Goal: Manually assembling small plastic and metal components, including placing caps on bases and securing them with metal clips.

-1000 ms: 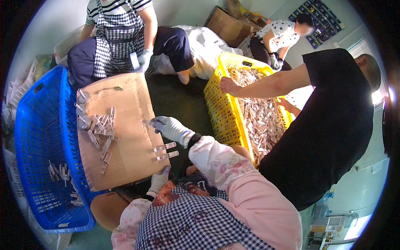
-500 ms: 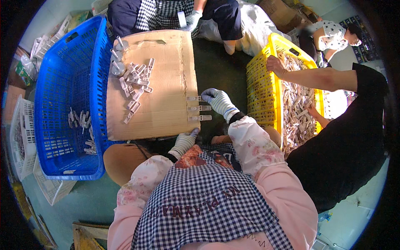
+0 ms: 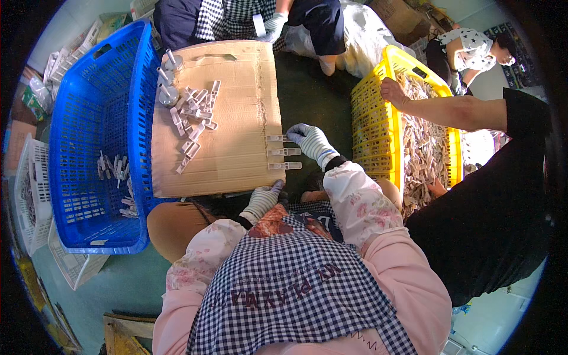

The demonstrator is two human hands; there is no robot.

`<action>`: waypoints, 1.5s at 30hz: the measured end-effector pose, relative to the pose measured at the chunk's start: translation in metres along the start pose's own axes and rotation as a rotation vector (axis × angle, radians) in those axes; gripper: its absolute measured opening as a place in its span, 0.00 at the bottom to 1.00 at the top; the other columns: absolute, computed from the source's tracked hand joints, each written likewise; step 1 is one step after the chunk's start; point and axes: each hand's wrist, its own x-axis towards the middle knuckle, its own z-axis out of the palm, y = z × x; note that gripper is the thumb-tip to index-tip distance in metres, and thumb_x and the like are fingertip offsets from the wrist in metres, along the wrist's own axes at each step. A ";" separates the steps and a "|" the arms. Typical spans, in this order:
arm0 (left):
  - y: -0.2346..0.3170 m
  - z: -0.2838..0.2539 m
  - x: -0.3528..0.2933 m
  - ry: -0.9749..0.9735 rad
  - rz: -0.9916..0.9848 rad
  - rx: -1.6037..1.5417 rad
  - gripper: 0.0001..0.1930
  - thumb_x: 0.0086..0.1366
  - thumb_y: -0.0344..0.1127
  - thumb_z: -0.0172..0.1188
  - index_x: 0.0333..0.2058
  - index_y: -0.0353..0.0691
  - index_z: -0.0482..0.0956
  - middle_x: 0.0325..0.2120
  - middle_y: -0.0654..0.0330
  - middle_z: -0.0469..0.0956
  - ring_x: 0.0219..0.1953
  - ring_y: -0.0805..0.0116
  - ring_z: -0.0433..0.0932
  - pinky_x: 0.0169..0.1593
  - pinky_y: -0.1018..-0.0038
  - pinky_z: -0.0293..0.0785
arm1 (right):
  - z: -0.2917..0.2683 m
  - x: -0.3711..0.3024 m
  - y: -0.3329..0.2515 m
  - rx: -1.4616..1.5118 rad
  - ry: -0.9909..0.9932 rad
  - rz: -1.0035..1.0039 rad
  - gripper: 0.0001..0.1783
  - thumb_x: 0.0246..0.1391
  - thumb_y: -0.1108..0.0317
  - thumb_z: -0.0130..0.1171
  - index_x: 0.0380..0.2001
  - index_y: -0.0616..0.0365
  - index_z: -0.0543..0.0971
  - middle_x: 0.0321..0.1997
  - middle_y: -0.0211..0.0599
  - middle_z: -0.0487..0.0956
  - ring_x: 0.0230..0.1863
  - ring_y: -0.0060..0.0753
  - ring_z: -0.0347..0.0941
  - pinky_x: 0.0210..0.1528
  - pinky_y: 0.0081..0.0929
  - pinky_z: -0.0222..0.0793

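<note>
A brown cardboard sheet [image 3: 236, 160] lies before me. Along its right edge, three small whitish plastic pieces with clear windows stick out in a row. My right hand [image 3: 310, 142], in a striped glove, pinches the outer end of the farthest plastic piece [image 3: 276, 138]. The middle piece [image 3: 284, 152] and the nearest piece [image 3: 284, 166] lie just below it. My left hand [image 3: 261, 201], gloved too, grips the sheet's near right corner; part of its fingers is hidden. A loose heap of similar pieces [image 3: 195, 112] lies on the sheet's left half.
Grey discs with upright pegs [image 3: 168, 94] stand at the sheet's far left corner. A blue basket [image 3: 142, 118] holds some pieces at left. A yellow basket [image 3: 373, 124] full of pieces stands at right, a co-worker's arm [image 3: 455, 112] over it. Another person sits opposite.
Both my hands stay practically in place. The co-worker's lower hand in the yellow basket has moved nearer to me, and that person's body has shifted slightly.
</note>
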 end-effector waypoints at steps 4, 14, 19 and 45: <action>0.010 -0.004 -0.005 -0.024 -0.063 -0.024 0.25 0.66 0.54 0.56 0.39 0.34 0.82 0.28 0.53 0.83 0.30 0.66 0.81 0.34 0.72 0.75 | 0.003 0.002 0.003 0.018 0.011 0.002 0.09 0.55 0.66 0.63 0.39 0.56 0.82 0.34 0.36 0.83 0.34 0.28 0.77 0.43 0.28 0.72; 0.027 -0.006 -0.014 -0.028 -0.150 -0.233 0.20 0.66 0.48 0.58 0.41 0.34 0.78 0.24 0.53 0.81 0.23 0.63 0.80 0.28 0.69 0.77 | 0.001 0.004 -0.004 -0.021 0.005 0.012 0.09 0.54 0.66 0.63 0.39 0.55 0.83 0.33 0.36 0.83 0.32 0.28 0.76 0.40 0.27 0.72; 0.016 -0.005 -0.007 0.016 -0.099 -0.046 0.19 0.66 0.48 0.59 0.39 0.34 0.79 0.24 0.54 0.81 0.23 0.64 0.80 0.28 0.69 0.77 | 0.004 0.006 -0.001 -0.020 0.012 -0.011 0.10 0.55 0.65 0.63 0.39 0.55 0.83 0.34 0.37 0.83 0.33 0.28 0.77 0.40 0.27 0.73; -0.019 0.008 0.006 0.058 0.328 0.031 0.26 0.66 0.55 0.53 0.51 0.38 0.75 0.46 0.49 0.79 0.54 0.51 0.74 0.56 0.65 0.67 | 0.072 0.021 -0.122 -0.626 -0.009 -0.526 0.31 0.48 0.48 0.61 0.56 0.40 0.71 0.58 0.37 0.72 0.59 0.41 0.67 0.59 0.45 0.60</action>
